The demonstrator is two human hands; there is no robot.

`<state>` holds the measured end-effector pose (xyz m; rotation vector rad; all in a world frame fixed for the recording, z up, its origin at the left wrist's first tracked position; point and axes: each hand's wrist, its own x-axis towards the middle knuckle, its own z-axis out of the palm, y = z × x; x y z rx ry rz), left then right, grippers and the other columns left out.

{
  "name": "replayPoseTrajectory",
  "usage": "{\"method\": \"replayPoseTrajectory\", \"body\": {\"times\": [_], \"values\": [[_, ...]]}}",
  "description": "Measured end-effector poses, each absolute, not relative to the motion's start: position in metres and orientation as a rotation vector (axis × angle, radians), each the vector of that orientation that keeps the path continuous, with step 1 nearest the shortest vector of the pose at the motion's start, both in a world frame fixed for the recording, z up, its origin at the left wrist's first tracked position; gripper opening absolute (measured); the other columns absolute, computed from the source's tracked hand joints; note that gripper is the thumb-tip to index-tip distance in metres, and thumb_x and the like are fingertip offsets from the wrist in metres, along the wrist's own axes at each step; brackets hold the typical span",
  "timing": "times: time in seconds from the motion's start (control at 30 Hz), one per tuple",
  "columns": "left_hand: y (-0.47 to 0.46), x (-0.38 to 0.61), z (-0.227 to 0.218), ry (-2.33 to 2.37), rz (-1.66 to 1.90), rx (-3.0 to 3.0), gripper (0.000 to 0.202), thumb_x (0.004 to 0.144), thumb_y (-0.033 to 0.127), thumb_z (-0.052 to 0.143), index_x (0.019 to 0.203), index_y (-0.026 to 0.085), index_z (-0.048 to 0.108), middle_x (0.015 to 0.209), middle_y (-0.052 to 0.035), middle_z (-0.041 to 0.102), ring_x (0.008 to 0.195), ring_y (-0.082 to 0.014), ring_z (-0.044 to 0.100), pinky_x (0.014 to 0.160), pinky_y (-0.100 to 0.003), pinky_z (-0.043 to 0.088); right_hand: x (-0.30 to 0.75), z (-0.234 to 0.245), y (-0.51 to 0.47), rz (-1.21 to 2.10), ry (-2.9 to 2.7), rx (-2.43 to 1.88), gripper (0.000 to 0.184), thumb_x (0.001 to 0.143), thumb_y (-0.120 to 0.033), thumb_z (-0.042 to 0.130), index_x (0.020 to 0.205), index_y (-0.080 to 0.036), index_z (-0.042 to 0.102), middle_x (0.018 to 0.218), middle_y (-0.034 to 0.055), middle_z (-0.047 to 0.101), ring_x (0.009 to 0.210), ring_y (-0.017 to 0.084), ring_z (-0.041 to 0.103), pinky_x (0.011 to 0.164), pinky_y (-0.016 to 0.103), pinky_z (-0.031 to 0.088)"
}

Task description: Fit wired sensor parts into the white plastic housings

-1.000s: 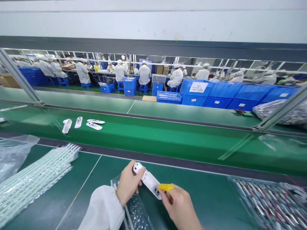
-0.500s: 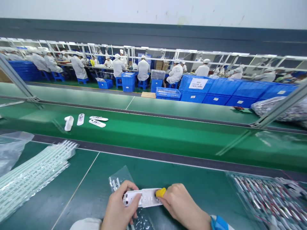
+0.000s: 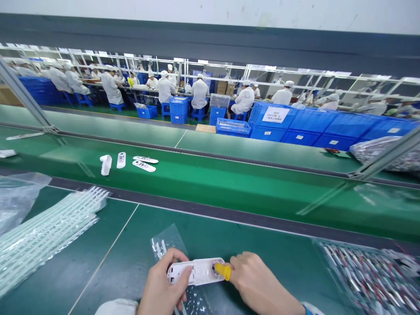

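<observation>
My left hand [image 3: 169,280] grips the left end of a long white plastic housing [image 3: 205,273], thumb on top and fingers curled behind it. The housing lies open side up, with cut-outs at its left and a round fitting at its right end. At that fitting, my right hand [image 3: 251,278] is closed on a short yellow tube-like piece [image 3: 223,270], whose tip touches the round fitting. The right fingertips are partly hidden. Beneath the left hand lies a clear plastic bag [image 3: 169,240] with thin white strips in it.
Bundled pale strips [image 3: 52,236] lie at left, and a bag of wired parts [image 3: 364,271] at right. Several white shells [image 3: 144,166] rest on the green conveyor belt [image 3: 229,183] ahead. Metal posts [image 3: 28,96] rise beyond. Blue crates [image 3: 269,116] and seated co-workers [image 3: 199,92] are farther back.
The yellow piece has tilted, with its outer end swung down and right, and my right hand has shifted slightly right. White shells on the belt have moved right; another has appeared at far left.
</observation>
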<state>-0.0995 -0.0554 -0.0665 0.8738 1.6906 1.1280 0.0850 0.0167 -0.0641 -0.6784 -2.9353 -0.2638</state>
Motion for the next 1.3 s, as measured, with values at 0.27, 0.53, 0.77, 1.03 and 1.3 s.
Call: {"method": "replayPoseTrajectory", "body": {"times": [0.27,0.53,0.77,1.03,1.3], "values": [[-0.054,-0.100,-0.071,1.629,1.135,0.798,0.030,0.063,0.046,0.062,0.067,0.020,0.048,0.033,0.0075,0.049,0.025,-0.0101,0.043,0.028,-0.017,0.034,0.089,-0.077,0.009,0.345,-2.449,-0.971,0.036,0.074,-0.028,0.061,0.107,-0.022,0.051,0.099,0.0051,0.064,0.091,0.019,0.059,0.073,0.029,0.049],[-0.047,-0.095,-0.072,1.625,1.126,0.825,0.027,0.065,0.042,0.060,0.066,0.020,0.043,0.032,0.0080,0.050,0.024,-0.0079,0.042,0.027,-0.014,0.033,0.089,-0.096,0.003,0.662,-2.330,-1.125,0.039,0.073,-0.014,0.060,0.110,-0.026,0.051,0.103,0.0007,0.064,0.098,0.016,0.058,0.083,0.029,0.048],[-0.046,-0.091,-0.075,1.631,1.108,0.844,0.027,0.066,0.043,0.059,0.067,0.021,0.043,0.031,0.0079,0.050,0.024,-0.0088,0.043,0.027,-0.015,0.033,0.093,-0.105,-0.002,0.708,-2.311,-1.156,0.040,0.077,-0.018,0.058,0.114,-0.027,0.048,0.110,0.0032,0.061,0.101,0.018,0.056,0.086,0.032,0.047],[-0.050,-0.087,-0.072,1.644,1.092,0.865,0.027,0.066,0.044,0.058,0.068,0.021,0.044,0.034,0.0081,0.050,0.026,-0.0090,0.043,0.028,-0.015,0.034,0.095,-0.109,-0.003,0.644,-2.295,-1.094,0.041,0.079,-0.020,0.057,0.117,-0.028,0.045,0.111,0.0021,0.061,0.101,0.019,0.056,0.087,0.033,0.047],[-0.051,-0.088,-0.074,1.649,1.051,0.884,0.028,0.068,0.046,0.056,0.069,0.021,0.043,0.034,0.0073,0.051,0.025,-0.0089,0.042,0.028,-0.015,0.030,0.096,-0.110,-0.005,0.595,-2.291,-1.063,0.043,0.079,-0.018,0.056,0.118,-0.028,0.043,0.110,0.0022,0.061,0.099,0.018,0.057,0.084,0.032,0.049]]}}
